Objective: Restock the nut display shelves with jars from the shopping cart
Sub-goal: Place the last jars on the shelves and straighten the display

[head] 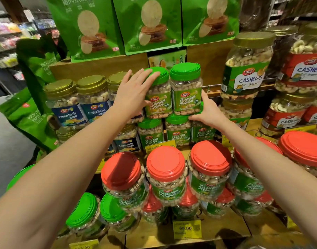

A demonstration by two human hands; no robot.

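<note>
Several red-lidded jars [165, 177] of pistachios crowd the nearest shelf. Above them, two green-lidded jars of pistachios stand touching atop a row of like jars [177, 130]. The left hand [130, 94] lies on the left pistachio jar [159, 103], grip wide, with straight fingers spread over its lid. The right hand [208, 110] holds the right pistachio jar [187, 97] at its lower outer corner, thumb up the side. Behind stand nut mix jars [64, 103], cashew jars [247, 69] and green bags [150, 24].
</note>
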